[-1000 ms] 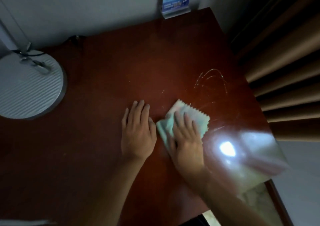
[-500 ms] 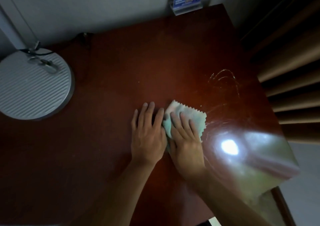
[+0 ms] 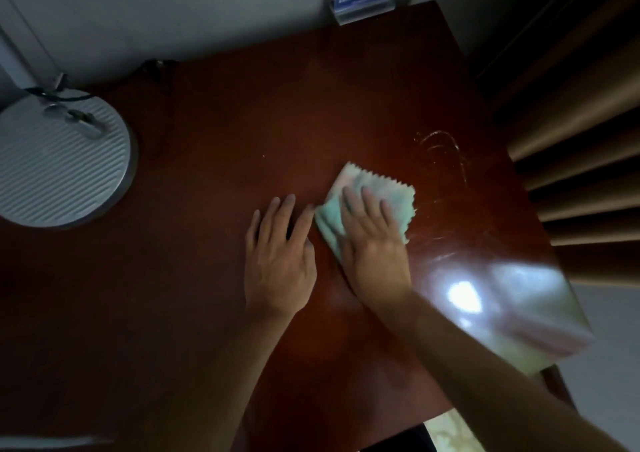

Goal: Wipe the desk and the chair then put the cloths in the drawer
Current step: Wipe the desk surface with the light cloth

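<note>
Right hand (image 3: 372, 240) presses flat on the folded cloth (image 3: 372, 188), left hand (image 3: 278, 257) flat on table (image 3: 207, 296) beside it. Watch streaks (image 3: 441, 150) top right, easy to miss w/ short strokes.

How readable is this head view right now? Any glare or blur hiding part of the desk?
Head view: dim overall; a bright glare patch washes out the desk at its right front corner. The right hand, flat on the cloth, is slightly motion-blurred; the left hand lies flat, sharper. Wide-angle bending shows at the edges.
</note>
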The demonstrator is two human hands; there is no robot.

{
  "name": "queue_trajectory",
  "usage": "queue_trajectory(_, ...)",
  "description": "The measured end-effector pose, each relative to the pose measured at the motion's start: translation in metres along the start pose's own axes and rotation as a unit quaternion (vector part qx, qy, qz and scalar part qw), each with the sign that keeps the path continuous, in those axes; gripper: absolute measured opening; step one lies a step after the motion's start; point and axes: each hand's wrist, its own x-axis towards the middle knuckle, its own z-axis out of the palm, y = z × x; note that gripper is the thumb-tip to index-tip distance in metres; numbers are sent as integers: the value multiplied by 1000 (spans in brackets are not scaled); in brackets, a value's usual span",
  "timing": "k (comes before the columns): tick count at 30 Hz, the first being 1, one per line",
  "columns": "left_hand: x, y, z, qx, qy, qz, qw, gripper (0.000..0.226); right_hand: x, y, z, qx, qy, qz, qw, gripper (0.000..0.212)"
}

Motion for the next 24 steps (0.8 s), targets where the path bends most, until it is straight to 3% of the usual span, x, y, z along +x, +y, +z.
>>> queue_trajectory(4,1,2,-4,34,-28,9,999,51,15,32,-10,-9,-27,-77,997,51)
queue_trajectory(9,10,22,-9,39,-59,19,997,54,82,107,-37,-36,-30,74,996,53)
queue_trajectory(13,37,61,-6,-18,-66,73,995,55,29,88,-30,-22,-12,32,999,55)
queue_trajectory(16,59,91,5,-51,-93,44,993,61,12,105,-31,5,-17,-34,999,53)
queue_trajectory(21,69,125,31,20,-84,-2,996,58,70,166,-48,-10,21,111,994,50)
queue_trajectory(24,66,129,43,30,-38,-17,999,53,55,153,-44,-24,14,66,997,52)
